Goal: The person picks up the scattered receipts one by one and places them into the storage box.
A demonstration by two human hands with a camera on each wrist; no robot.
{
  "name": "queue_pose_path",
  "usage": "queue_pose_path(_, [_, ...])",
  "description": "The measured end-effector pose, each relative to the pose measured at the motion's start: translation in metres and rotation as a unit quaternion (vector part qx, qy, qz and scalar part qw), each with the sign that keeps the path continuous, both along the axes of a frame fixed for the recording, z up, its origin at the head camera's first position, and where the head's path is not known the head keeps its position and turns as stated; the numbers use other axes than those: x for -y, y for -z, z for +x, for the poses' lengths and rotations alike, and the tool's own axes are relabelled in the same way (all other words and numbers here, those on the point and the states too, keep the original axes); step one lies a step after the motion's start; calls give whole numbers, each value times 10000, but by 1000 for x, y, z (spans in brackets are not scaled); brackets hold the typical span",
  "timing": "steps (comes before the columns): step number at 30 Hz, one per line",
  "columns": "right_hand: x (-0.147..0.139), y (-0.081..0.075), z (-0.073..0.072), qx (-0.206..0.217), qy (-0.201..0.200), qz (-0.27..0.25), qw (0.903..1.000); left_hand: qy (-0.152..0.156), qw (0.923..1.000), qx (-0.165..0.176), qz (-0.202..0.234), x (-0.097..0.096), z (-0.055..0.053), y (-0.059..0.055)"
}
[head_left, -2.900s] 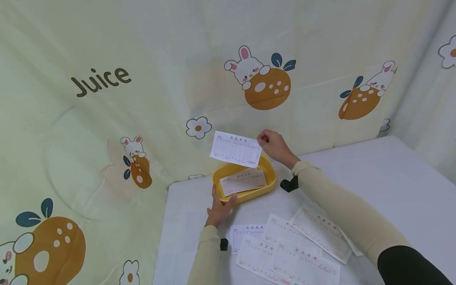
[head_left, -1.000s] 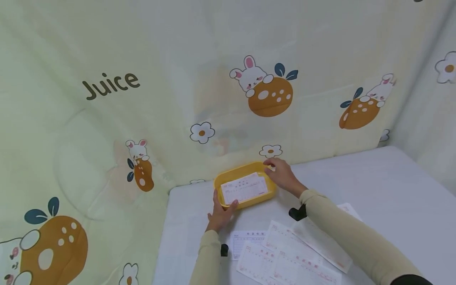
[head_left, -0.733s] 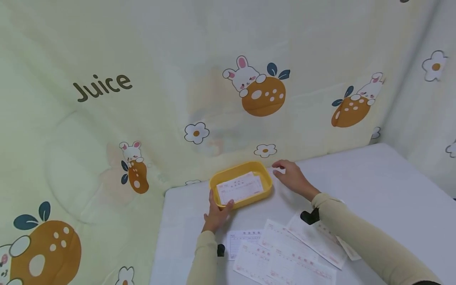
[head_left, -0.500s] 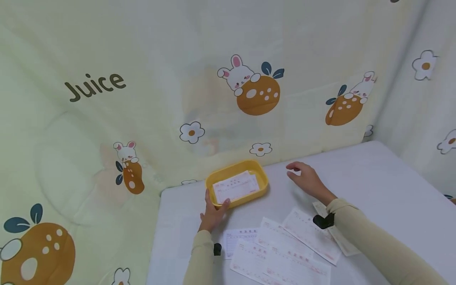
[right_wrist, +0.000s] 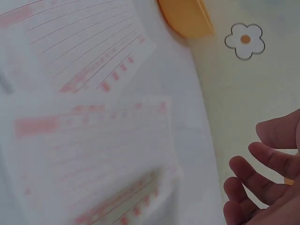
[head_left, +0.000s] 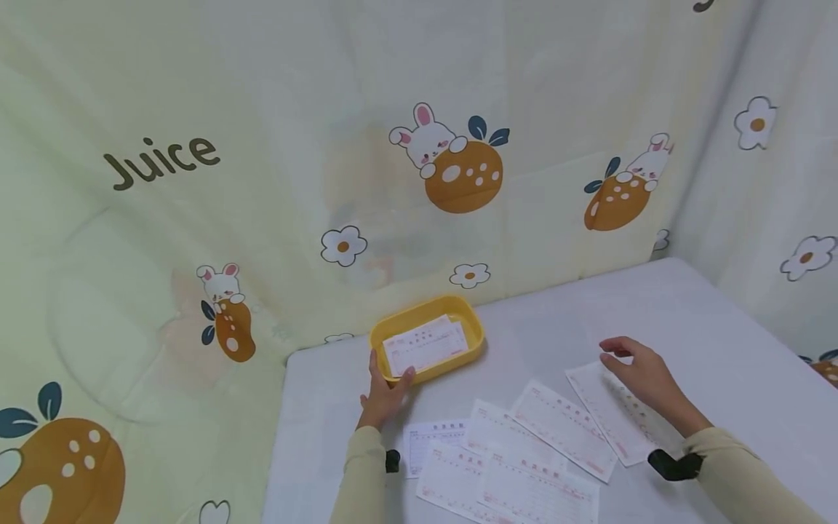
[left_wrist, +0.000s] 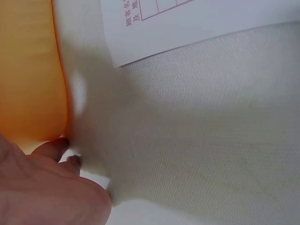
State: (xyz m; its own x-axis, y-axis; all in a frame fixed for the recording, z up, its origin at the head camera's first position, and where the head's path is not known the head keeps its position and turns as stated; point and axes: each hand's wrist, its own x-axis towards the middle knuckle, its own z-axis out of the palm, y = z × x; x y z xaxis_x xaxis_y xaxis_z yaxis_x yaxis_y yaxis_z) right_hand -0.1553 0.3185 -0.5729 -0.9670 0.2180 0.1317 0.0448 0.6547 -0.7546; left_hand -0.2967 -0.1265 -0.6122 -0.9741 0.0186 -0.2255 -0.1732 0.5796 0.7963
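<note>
My left hand (head_left: 382, 393) holds the near left corner of a yellow plastic tray (head_left: 461, 358), its thumb at the front side and fingers along the left end. A few printed receipt slips (head_left: 422, 346) lie stacked inside the tray. In the left wrist view, fingertips of the left hand (left_wrist: 47, 192) touch the tray's side (left_wrist: 30, 70). My right hand (head_left: 644, 375) hovers over the rightmost receipt slip (head_left: 605, 407), partly covering it. Its fingers are loosely bent and hold nothing, as the right wrist view shows the hand (right_wrist: 267, 183) too.
Several more receipt slips overlap on the white table (head_left: 537, 327) in front of the tray, among them a bluish-print slip (head_left: 425, 444) at the left and a red-print slip (head_left: 566, 429). A patterned curtain (head_left: 294, 182) hangs directly behind the table.
My right hand let a slip drop onto the stack in the tray, then moved right and toward me, over the rightmost slip. The left hand stayed on the tray.
</note>
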Motion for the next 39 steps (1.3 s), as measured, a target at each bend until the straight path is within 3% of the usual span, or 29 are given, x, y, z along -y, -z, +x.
queue_pose_path(8, [-24, 24, 49, 365, 442, 287, 9979, 37, 10000, -59, 10, -1, 5, -6])
queue_pose_path(13, [-31, 36, 70, 629, 642, 389, 9952, 37, 9999, -107, 49, 0, 5, -4])
queue_pose_path(19, [-29, 49, 93, 1307, 654, 171, 9891, -1, 9999, -47, 109, 1, 5, -3])
queue_pose_path(27, [-14, 64, 101, 1633, 1197, 530, 9779, -123, 9999, -30, 109, 0, 2, 3])
queue_pose_path(32, [-6, 68, 103, 1364, 1378, 919, 9767, -89, 9999, -36, 110, 0, 2, 4])
queue_pose_path(39, [-2, 71, 102, 1321, 1584, 928, 9741, -37, 9997, 167, 158, -1, 5, -5])
